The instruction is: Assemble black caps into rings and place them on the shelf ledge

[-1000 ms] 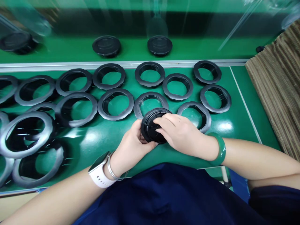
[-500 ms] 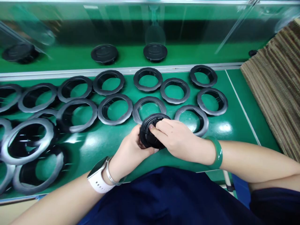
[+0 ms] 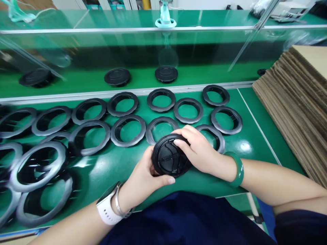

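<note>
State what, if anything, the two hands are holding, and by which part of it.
A round black part, held by its rim: the left hand grips the left side, the right hand the upper right.

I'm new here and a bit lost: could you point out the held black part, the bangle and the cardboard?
Black part point(image 3: 171, 157): head view, on the middle of its face.
Bangle point(image 3: 239, 169): head view, on its green band.
Cardboard point(image 3: 292, 102): head view, on the stacked edges.
</note>
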Demonstrator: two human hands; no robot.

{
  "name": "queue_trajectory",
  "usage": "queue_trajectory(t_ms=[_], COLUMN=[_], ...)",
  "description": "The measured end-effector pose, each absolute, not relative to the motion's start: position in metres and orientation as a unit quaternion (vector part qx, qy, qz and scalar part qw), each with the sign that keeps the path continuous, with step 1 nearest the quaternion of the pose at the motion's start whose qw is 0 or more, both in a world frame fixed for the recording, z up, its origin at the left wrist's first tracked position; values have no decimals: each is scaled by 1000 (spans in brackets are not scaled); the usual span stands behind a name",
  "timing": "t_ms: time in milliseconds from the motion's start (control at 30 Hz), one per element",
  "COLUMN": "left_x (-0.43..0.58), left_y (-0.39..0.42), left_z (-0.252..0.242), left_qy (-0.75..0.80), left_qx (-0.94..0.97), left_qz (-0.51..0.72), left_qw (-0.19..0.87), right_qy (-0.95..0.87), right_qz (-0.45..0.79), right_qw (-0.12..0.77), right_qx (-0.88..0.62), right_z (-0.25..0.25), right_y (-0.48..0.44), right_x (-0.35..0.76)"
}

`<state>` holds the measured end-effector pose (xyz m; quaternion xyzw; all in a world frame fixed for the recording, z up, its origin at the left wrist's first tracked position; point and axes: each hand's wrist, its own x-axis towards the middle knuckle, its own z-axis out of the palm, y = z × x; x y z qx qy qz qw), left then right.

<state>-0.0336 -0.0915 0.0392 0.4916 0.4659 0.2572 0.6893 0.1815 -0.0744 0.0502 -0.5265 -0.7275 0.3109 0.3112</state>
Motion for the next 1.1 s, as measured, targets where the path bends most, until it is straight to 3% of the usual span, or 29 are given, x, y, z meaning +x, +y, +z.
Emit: queue_trajectory(t_ms=[400,767,1100], left_x=[-39,-41,-40], left_y=[-94,-96,-93], left_z=[35,33,36], left_qy=[450,463,507], left_qx=[615,682,664], left_qz=[264,253,245], left_qw=[592,506,492], right_qy=[-647,-637,-641], right_qz=[429,412,496], right_qw=[351,368,269], right_qx=[-524,-537,-520], right_z=[52,48,63], right_y=[-77,-80,-80], right_x=[174,170,176])
